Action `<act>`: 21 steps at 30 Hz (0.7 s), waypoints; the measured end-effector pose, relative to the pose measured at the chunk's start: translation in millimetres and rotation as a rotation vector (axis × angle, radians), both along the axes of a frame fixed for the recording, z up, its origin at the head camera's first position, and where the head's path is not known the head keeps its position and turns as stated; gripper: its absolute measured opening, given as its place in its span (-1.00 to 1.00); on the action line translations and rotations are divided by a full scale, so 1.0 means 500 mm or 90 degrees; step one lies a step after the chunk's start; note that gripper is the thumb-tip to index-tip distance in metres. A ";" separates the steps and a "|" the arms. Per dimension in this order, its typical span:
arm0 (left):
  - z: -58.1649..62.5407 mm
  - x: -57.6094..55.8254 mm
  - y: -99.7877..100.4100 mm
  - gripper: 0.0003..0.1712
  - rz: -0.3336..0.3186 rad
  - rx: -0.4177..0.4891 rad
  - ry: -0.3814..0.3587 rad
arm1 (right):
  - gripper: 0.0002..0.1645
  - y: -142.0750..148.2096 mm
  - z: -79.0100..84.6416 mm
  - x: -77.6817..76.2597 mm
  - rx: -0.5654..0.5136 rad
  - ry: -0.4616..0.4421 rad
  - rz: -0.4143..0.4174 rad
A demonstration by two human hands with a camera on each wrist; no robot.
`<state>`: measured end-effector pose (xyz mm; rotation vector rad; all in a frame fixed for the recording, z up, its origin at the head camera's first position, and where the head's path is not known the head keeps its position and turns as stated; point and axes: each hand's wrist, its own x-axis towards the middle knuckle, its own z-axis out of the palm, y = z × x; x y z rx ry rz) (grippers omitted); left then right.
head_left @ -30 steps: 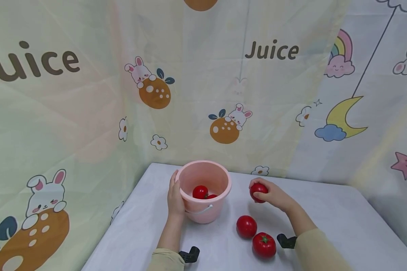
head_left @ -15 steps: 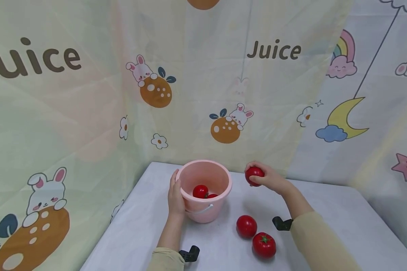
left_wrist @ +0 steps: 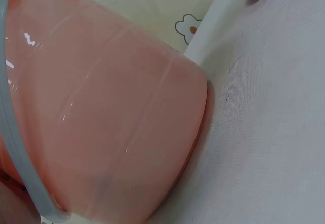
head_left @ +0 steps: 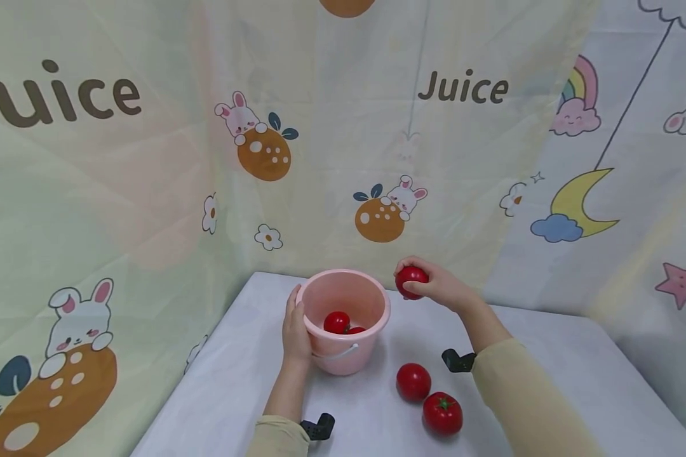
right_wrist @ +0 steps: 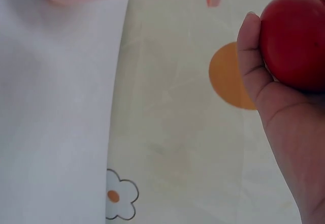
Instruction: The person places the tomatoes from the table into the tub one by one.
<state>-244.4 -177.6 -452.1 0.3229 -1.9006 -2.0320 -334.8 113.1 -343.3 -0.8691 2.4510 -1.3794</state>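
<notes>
Head view: gripping a tomato (head_left: pixel 410 282) in the right hand (head_left: pixel 443 289), raised off the table (head_left: pixel 223 374) just right of the bucket (head_left: pixel 349 362), near but outside its rim. Touching the left wall of the bucket with the left hand (head_left: pixel 296 333), with fingers laid fairly straight along it. Can see, down inside the bucket, a second tomato (head_left: pixel 335 322) and part of a third tomato (head_left: pixel 356 330). Can also see, on the table nearer than the bucket, a smooth tomato (head_left: pixel 413 382) just beside a stemmed tomato (head_left: pixel 443 416). Farther back, facing a printed backdrop (head_left: pixel 326 127).
</notes>
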 end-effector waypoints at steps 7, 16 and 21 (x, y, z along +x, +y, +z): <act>-0.006 0.001 -0.007 -0.45 -0.005 -0.002 0.001 | -0.36 -0.050 0.023 -0.008 0.006 -0.004 0.007; -0.004 0.000 -0.007 -0.43 -0.001 0.009 0.014 | -0.38 -0.111 0.053 -0.004 0.022 0.003 0.013; -0.003 -0.001 -0.004 -0.44 -0.001 0.016 0.004 | -0.44 -0.139 0.055 -0.009 0.007 -0.006 0.031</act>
